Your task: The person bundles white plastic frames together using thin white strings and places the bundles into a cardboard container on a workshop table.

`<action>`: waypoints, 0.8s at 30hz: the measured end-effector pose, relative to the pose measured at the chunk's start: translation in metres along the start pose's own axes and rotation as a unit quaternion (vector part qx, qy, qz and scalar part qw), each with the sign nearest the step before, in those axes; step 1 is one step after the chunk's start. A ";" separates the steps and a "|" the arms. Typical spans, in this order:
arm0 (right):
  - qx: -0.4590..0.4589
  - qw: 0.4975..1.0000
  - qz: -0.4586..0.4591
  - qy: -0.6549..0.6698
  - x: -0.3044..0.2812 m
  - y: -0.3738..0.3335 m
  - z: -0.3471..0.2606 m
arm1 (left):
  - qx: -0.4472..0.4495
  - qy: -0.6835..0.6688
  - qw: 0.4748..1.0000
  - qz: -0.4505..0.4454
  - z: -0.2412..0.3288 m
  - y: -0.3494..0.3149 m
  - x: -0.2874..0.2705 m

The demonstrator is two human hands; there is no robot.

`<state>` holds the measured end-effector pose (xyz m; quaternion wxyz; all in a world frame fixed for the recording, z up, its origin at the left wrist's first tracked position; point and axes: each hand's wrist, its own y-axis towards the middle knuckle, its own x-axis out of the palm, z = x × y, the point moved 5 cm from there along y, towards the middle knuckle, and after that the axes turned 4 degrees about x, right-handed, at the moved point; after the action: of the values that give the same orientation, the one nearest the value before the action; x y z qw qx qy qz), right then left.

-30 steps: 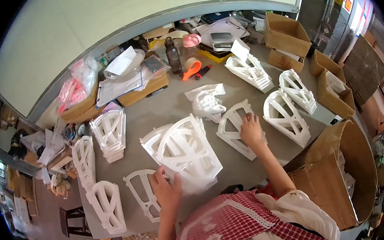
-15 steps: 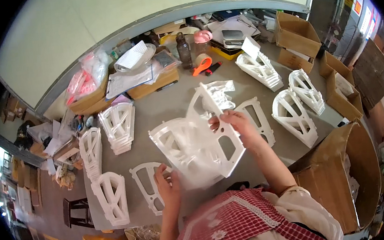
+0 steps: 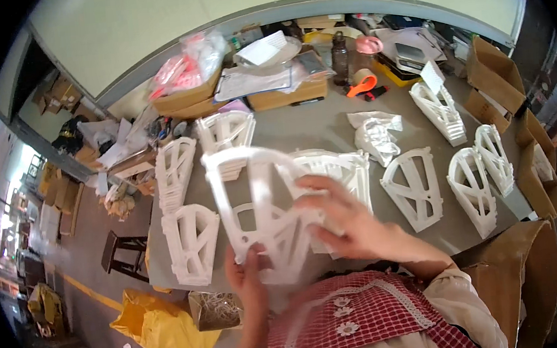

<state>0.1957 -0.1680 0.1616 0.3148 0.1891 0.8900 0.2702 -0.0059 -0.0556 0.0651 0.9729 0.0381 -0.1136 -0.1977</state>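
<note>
Holding a white frame [image 3: 261, 182] above the counter [image 3: 327, 124], the two hands work close to the front edge. The frame is tilted and rather blurred. The left hand [image 3: 251, 282] seems to pinch the lower left part of it between thumb and fingers. The right hand [image 3: 349, 224] is at the right side, its fingers curved and a little apart; because of the blur, I cannot tell whether they grip.

Judging from how the things lie, the work is somewhere in the middle. Three stacks at the left [image 3: 176, 176] and three stacks at the right [image 3: 437, 113] are already gathered. A pile [image 3: 337, 159], partly hidden, lies just behind the right hand, and a lone frame [image 3: 419, 191] lies flat to the right of it. The frame in the hands is not yet set down. How many remain in the pile, I cannot count.

About writing, I can read nothing with certainty. A card [image 3: 432, 76] stands at the rearmost right stack, and it looks blank. A sheet [image 3: 263, 49] at the back carries small marks, and the clipboard [image 3: 254, 82] holds papers, but all is too small to read. No brand is legible.
</note>
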 end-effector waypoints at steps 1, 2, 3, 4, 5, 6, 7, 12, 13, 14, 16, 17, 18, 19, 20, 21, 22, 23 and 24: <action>0.030 0.999 0.013 0.011 -0.007 -0.001 0.008 | -0.010 -0.019 1.000 0.015 -0.016 0.002 -0.022; 0.059 0.998 0.025 0.022 -0.015 -0.002 0.017 | -0.018 -0.037 0.999 0.032 -0.035 0.003 -0.045; 0.086 0.995 0.039 0.029 -0.021 -0.005 0.030 | -0.049 -0.028 0.997 0.047 -0.060 0.001 -0.067; 0.114 0.992 0.053 0.032 -0.025 -0.009 0.048 | -0.080 -0.020 0.995 0.060 -0.087 -0.002 -0.086; 0.126 0.989 0.058 0.043 -0.027 -0.014 0.067 | -0.112 -0.013 0.991 0.074 -0.104 -0.004 -0.095; 0.139 0.987 0.064 0.053 -0.026 -0.018 0.085 | -0.117 -0.010 0.990 0.075 -0.119 -0.005 -0.102; 0.164 0.983 0.070 0.053 -0.026 -0.024 0.101 | -0.124 -0.008 0.990 0.073 -0.130 -0.005 -0.102; 0.190 0.980 0.057 -0.020 -0.010 -0.037 0.118 | -0.083 0.234 0.967 0.053 -0.141 -0.004 -0.099; 0.179 0.981 0.056 -0.051 -0.007 -0.038 0.118 | -0.036 0.358 0.931 0.056 -0.132 -0.003 -0.091; 0.168 0.981 0.056 -0.081 -0.003 -0.040 0.119 | 0.013 0.473 0.879 0.057 -0.120 -0.005 -0.081; 0.184 0.972 0.040 -0.141 0.005 -0.043 0.128 | 0.089 0.615 0.782 0.035 -0.112 -0.003 -0.069; 0.180 0.966 0.041 -0.179 0.011 -0.044 0.132 | 0.112 0.650 0.751 0.015 -0.116 -0.003 -0.075; 0.176 0.959 0.041 -0.218 0.016 -0.045 0.135 | 0.135 0.683 0.718 -0.005 -0.120 -0.004 -0.078; 0.173 0.956 0.043 -0.233 0.022 -0.044 0.136 | 0.130 0.677 0.725 0.003 -0.125 -0.004 -0.082; 0.162 0.956 0.024 -0.244 0.029 -0.041 0.130 | 0.128 0.668 0.733 0.007 -0.130 -0.002 -0.084; 0.151 0.955 0.004 -0.254 0.037 -0.037 0.122 | 0.125 0.659 0.742 0.011 -0.135 -0.001 -0.086; 0.142 0.955 -0.014 -0.261 0.043 -0.034 0.116 | 0.119 0.649 0.751 0.003 -0.136 0.002 -0.086; 0.149 0.950 -0.040 -0.271 0.052 -0.032 0.112 | 0.111 0.641 0.759 -0.003 -0.134 0.005 -0.088; 0.155 0.945 -0.066 -0.280 0.061 -0.031 0.108 | 0.103 0.634 0.767 -0.008 -0.132 0.007 -0.089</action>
<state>0.2180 -0.1220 0.0442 0.5357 0.2442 0.8072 0.0432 -0.0522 -0.0103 -0.0809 0.8124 0.2555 0.5093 -0.1237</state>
